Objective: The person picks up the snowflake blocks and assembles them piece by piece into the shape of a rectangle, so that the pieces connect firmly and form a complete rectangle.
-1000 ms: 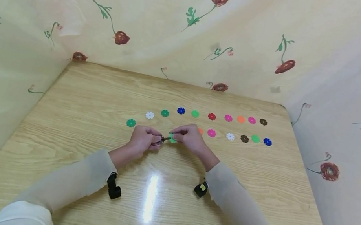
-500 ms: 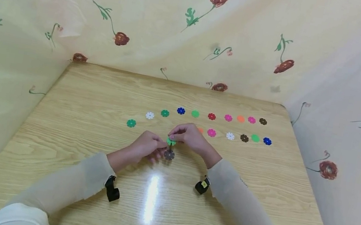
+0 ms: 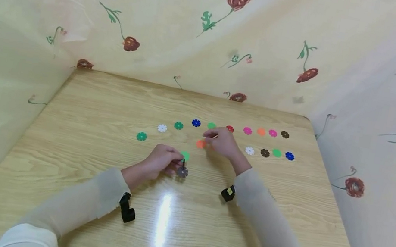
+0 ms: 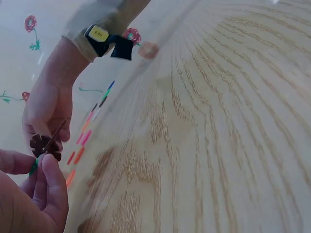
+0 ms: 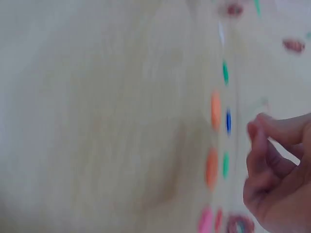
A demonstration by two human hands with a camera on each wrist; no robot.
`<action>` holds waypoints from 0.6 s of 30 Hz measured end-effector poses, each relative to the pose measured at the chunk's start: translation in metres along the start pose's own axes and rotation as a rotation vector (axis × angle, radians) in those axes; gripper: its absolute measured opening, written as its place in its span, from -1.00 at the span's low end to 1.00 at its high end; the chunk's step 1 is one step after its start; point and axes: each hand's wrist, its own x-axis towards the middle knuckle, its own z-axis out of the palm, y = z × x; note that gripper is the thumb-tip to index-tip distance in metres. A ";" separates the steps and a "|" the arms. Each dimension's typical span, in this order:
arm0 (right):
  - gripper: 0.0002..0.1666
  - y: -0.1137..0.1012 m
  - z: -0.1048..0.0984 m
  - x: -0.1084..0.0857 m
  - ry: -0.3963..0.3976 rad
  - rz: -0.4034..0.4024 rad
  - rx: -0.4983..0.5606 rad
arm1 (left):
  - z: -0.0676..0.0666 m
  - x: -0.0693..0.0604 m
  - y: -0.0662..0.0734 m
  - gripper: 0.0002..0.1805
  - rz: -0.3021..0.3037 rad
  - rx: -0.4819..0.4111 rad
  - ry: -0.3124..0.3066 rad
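Observation:
My left hand (image 3: 161,162) pinches a small joined cluster of flower-shaped interlocking discs above the table. The cluster has a brown disc (image 3: 182,172), another brown disc seen edge-on, and a light green disc (image 3: 185,155). In the left wrist view, thumb and fingers grip the green part beneath the brown disc (image 4: 38,144). My right hand (image 3: 224,142) hovers over the row, beside an orange disc (image 3: 200,143). Its thumb and index finger are bent close together, with nothing visible between them in the right wrist view. The right hand hides part of the row.
Loose flower discs lie flat in two rough rows on the wooden table (image 3: 107,104). Dark green (image 3: 141,136), white (image 3: 162,128) and blue (image 3: 196,122) ones lie to the left. Several more reach the right, ending near a blue disc (image 3: 289,156). Flowered cloth hangs around the table.
My right hand has let go of the joined discs and moved right and away over the row. The left hand keeps hold of the cluster, which has turned so a brown disc hangs nearest me.

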 end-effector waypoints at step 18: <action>-0.71 -0.001 0.018 0.017 -0.119 -0.079 -0.461 | -0.003 -0.003 0.002 -0.85 0.005 -0.081 0.021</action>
